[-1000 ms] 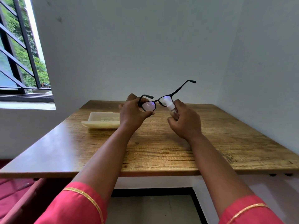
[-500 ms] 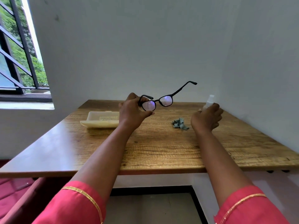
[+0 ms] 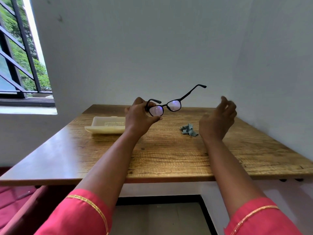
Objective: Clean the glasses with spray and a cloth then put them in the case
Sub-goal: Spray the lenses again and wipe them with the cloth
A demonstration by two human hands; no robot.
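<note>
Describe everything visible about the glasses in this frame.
The glasses have a thin black frame that looks like plastic, with two rounded lenses showing a pale purplish reflection and small bright specks on one lens. Both temples are unfolded; one reaches up and away toward the wall, the other curls over the fingers. They are held tilted in the air above the wooden table, pinched at one lens rim by the left hand. Nothing else touches them.

Bare wooden table (image 3: 169,158) lies open across its near half. Far left, the case (image 3: 105,127) blocks passage; the crumpled cloth (image 3: 188,130) sits far right (walls close the far and right sides).
</note>
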